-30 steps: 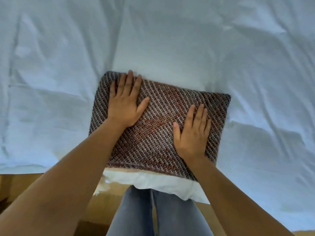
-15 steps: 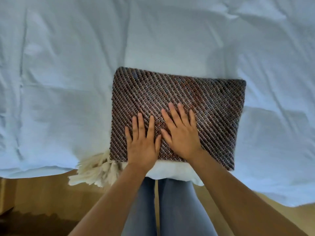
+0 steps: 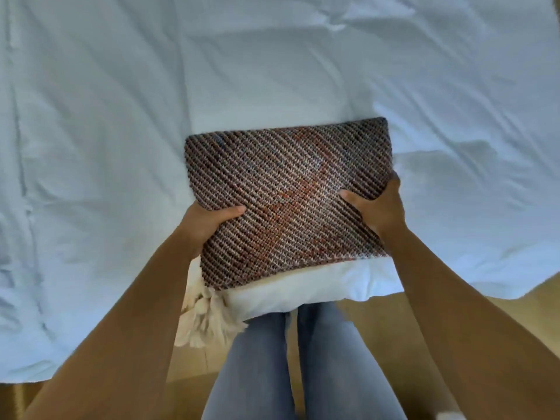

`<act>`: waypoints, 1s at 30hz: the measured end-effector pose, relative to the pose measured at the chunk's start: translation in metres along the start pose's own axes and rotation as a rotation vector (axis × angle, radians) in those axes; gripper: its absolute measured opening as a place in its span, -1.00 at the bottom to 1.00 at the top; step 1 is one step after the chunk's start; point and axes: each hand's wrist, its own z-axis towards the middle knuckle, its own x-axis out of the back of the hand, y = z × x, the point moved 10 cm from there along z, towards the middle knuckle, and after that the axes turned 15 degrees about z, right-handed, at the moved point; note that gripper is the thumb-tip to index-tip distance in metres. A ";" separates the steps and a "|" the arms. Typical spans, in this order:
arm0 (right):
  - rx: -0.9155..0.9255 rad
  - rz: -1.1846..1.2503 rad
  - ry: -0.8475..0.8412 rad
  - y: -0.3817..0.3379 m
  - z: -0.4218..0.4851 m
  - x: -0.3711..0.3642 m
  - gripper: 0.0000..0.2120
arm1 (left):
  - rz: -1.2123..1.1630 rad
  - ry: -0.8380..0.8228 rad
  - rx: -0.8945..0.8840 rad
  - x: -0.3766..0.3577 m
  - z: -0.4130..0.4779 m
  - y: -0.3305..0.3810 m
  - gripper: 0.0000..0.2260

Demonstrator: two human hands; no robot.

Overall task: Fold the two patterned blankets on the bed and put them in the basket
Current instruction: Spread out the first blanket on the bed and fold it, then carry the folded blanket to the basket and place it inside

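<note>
A folded blanket [image 3: 281,189] with a dark diagonal weave and reddish patches sits in the middle of the view, over the near edge of the bed [image 3: 106,147]. My left hand [image 3: 209,222] grips its left edge, thumb on top and fingers underneath. My right hand [image 3: 377,207] grips the right edge the same way. Cream tassels [image 3: 209,316] hang from the blanket's lower left corner. No second blanket and no basket are in view.
White, wrinkled bedding covers the whole bed and drapes over its near edge [image 3: 318,286]. My legs in blue jeans [image 3: 297,365] stand against the bed on a wooden floor [image 3: 363,325].
Both hands were pressing flat on top of the folded blanket. They have moved out to its left and right edges and now grip it; the blanket looks raised toward the camera.
</note>
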 end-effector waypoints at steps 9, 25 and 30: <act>-0.029 0.259 -0.159 0.000 -0.023 0.038 -0.44 | -0.042 0.174 -0.108 -0.026 -0.045 0.026 -0.46; -0.122 0.723 0.390 0.217 -0.142 0.490 -0.63 | 0.455 -0.292 -0.537 -0.443 -0.247 0.181 -0.43; -0.121 0.771 0.661 0.295 -0.189 0.613 -0.72 | 0.605 -0.464 -0.692 -0.603 -0.304 0.210 -0.63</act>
